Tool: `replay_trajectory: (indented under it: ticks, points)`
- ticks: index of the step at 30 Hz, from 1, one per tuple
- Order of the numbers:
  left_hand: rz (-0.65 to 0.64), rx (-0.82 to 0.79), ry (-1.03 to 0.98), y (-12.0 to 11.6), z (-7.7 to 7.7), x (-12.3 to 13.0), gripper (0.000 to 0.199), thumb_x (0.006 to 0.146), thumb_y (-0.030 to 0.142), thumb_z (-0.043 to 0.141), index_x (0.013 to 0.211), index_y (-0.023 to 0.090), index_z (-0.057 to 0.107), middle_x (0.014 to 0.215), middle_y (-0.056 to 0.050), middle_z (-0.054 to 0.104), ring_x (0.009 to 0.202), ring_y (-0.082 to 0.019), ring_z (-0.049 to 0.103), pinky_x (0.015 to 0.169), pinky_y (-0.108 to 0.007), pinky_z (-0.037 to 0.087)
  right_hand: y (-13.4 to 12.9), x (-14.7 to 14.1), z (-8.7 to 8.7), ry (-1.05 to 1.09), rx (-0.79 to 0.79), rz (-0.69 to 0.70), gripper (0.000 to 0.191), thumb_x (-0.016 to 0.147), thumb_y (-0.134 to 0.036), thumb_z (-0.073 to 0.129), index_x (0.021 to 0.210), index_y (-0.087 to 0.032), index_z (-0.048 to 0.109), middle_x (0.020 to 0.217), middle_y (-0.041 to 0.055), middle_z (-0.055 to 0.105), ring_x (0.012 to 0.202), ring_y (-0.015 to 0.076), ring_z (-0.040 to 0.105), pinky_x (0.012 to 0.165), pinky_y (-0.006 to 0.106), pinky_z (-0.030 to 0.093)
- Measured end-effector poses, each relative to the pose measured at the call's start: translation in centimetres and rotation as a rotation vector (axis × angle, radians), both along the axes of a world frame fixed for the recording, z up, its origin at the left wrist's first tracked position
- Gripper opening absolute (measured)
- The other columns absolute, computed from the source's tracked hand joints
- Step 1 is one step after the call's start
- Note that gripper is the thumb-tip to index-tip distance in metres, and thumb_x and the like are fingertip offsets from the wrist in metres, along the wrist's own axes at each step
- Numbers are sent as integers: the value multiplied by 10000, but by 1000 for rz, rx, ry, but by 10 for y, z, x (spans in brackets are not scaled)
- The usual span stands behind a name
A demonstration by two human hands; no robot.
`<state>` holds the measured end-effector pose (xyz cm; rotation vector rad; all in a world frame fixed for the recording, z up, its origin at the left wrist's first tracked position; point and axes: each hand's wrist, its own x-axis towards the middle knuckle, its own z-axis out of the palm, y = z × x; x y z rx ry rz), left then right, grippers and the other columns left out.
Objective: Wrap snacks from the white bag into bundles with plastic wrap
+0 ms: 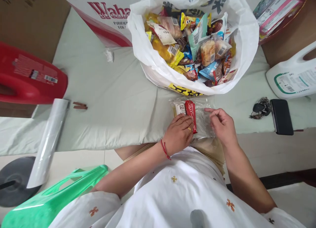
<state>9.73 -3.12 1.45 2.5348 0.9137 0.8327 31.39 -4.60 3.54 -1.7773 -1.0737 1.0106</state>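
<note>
Packets (190, 110) lie with a clear bag (204, 124) on the desk (111, 112) just beside the white sack (247, 27), your left hand (179, 133) flat over them, while your right hand (224, 125) meets the bag, index finger extended, though whether it pinches is unclear.

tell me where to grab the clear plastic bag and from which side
Pinch the clear plastic bag by its right end, probably from the right: it looks slack there, while the left hand covers part of the narrow red packet.
</note>
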Motion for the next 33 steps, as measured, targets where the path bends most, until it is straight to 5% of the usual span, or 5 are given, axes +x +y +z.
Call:
replay_trajectory:
  ticks: [7,14,20,25,33]
  points:
    - [-5,8,-31,1,0,-1,233,987,178,599,1117,164,792,1216,-132,810,1243,-264,719,1156,-522,529,-4,27,-26,-792,-1,-51,486,940,-599,596,1157,-173,681,1102,174,680,1066,332,574,968,494,463]
    - [-5,0,-19,1,-1,-1,227,993,192,607,1125,174,790,1229,-122,810,1260,-264,715,1163,-522,522,21,29,-44,-781,82,-27,392,906,-511,650,1104,-181,722,1241,188,644,1268,358,481,1130,555,359]
    - [-8,-16,-7,0,-1,-1,237,995,188,602,1142,178,788,1246,-120,805,1265,-257,708,1184,-518,504,37,21,-14,-559,122,44,184,940,-412,551,904,-239,602,931,74,687,859,237,634,857,398,496]
    - [-1,22,-27,1,-2,0,234,1002,190,595,1134,151,785,1224,-123,810,1245,-258,714,1177,-501,517,40,1,3,-369,34,23,172,972,-417,552,904,-269,497,622,-34,607,511,178,534,608,335,421]
    - [17,-65,-124,0,2,-1,216,1012,215,602,1114,181,789,1225,-118,813,1298,-279,698,1161,-530,537,41,-29,1,121,-21,-173,268,886,-490,653,861,-278,491,563,-78,487,424,125,372,427,285,260]
